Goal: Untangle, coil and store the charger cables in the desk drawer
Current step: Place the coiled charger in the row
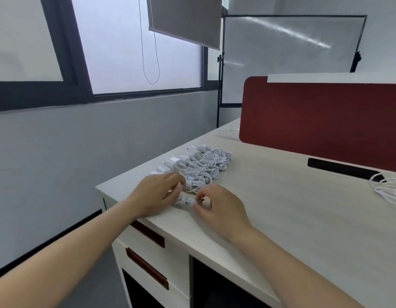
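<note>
White coiled cables [203,170], white plugs [170,163], white loose cable [390,190], pale beige desk top [281,214] with faint wood grain, plain dark red divider panel [326,116], black bar [339,170], white drawer fronts [145,254], reddish-brown handles [148,233], plain grey wall [81,141], black window frame [65,52], taupe blind [186,16].

Both bare forearms reach forward from bottom of view, left arm coming in from lower left, right arm from lower right, wrists roughly straight. Left hand [157,192] palm down, fingers bent and closed on the left end of a small coiled cable [185,200]. Right hand [221,210] just beside it, back of hand up, thumb and forefinger pinching the cable's right end, other fingers curled loosely; the two hands close together, not touching.
</note>
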The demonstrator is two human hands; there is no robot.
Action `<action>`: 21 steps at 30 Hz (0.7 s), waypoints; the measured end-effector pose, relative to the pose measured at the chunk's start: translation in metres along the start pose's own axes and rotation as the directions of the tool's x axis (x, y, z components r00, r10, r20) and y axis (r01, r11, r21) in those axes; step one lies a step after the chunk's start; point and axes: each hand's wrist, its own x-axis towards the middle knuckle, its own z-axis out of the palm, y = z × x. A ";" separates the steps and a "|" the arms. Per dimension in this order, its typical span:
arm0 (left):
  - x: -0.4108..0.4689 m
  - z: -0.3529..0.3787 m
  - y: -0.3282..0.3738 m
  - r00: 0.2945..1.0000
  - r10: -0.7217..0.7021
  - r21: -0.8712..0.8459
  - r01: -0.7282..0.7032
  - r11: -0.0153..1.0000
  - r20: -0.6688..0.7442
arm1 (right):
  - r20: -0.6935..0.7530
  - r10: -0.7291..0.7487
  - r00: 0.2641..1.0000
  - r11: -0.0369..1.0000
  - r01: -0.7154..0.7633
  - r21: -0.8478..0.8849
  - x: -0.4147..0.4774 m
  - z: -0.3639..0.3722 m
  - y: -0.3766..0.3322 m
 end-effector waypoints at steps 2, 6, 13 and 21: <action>0.003 0.001 -0.011 1.000 -0.014 -0.017 0.014 1.000 0.005 | -0.031 -0.101 0.994 0.994 0.099 -0.053 0.009 0.009 0.000; 0.013 0.007 -0.029 0.995 -0.092 -0.036 0.093 0.995 0.022 | -0.103 -0.138 0.985 0.988 0.129 -0.084 0.023 0.021 0.004; 0.015 0.013 -0.027 0.996 -0.032 -0.008 0.031 0.999 -0.089 | -0.125 -0.038 0.991 0.997 0.047 0.069 0.024 0.017 0.008; 0.057 0.018 0.068 0.941 -0.054 -0.257 -0.035 0.966 -0.333 | -0.247 0.156 0.956 0.987 -0.146 0.060 -0.006 -0.031 0.056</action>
